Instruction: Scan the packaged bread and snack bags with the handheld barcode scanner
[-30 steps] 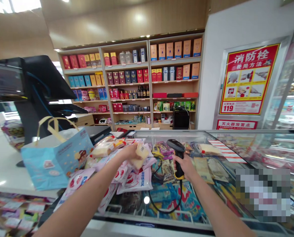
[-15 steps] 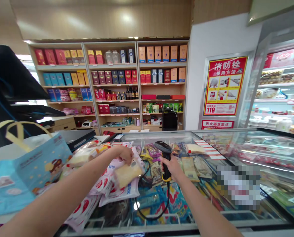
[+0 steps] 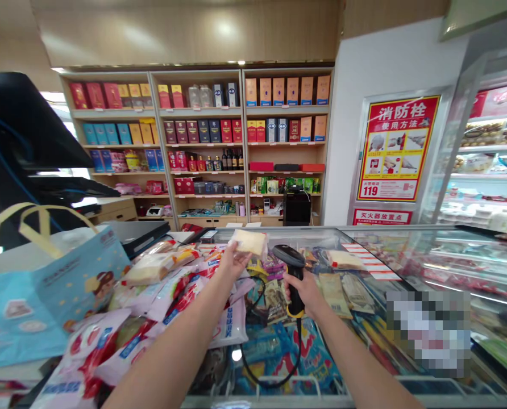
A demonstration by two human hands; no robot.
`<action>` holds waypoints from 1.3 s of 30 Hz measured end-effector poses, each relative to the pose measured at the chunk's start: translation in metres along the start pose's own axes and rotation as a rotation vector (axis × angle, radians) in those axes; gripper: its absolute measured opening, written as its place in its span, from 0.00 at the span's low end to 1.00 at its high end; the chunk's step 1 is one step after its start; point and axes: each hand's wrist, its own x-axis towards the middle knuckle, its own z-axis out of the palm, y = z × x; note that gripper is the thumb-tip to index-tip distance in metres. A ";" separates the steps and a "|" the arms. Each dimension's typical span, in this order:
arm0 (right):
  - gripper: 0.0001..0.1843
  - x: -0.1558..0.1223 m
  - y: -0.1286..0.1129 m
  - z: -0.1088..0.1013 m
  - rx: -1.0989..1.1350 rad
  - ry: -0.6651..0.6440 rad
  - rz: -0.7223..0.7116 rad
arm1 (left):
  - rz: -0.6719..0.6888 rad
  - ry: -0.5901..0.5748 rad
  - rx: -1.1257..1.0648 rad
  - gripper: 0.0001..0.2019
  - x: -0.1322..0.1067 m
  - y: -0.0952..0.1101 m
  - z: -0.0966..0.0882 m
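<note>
Raised toward 12 o'clock since the earlier frame, a sandwich packet (image 3: 249,242), pinched only at the fingertips of the left grip (image 3: 235,262), and so at risk of slipping onto the glass-topped freezer (image 3: 279,232); right grip (image 3: 307,292) clamped round a corded barcode scanner (image 3: 294,278), its black cable (image 3: 298,355) looping toward 6 o'clock, liable to snag; toward 9 o'clock, heaped packets (image 3: 95,352) beside a blue paper bag (image 3: 44,301), prone to sliding off the desk (image 3: 15,261) if nudged.

I count two hands: my left hand (image 3: 236,262) with one bread packet (image 3: 249,242), and my right hand (image 3: 307,293) with one scanner (image 3: 294,274). Beyond them are one blue bag (image 3: 44,301), one red poster (image 3: 396,147) and three shelf units (image 3: 202,112).
</note>
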 end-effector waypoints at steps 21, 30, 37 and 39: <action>0.18 -0.013 0.011 0.010 -0.140 -0.060 0.086 | 0.109 -0.212 -0.215 0.13 0.000 -0.082 -0.007; 0.19 -0.013 0.013 0.013 -0.137 -0.053 0.092 | 0.094 -0.211 -0.251 0.13 -0.004 -0.082 -0.005; 0.18 -0.015 0.006 0.014 -0.159 -0.068 0.101 | 0.072 -0.199 -0.205 0.12 -0.007 -0.079 -0.004; 0.18 -0.013 0.006 0.015 -0.171 -0.069 0.115 | 0.049 -0.169 -0.182 0.13 -0.005 -0.077 -0.005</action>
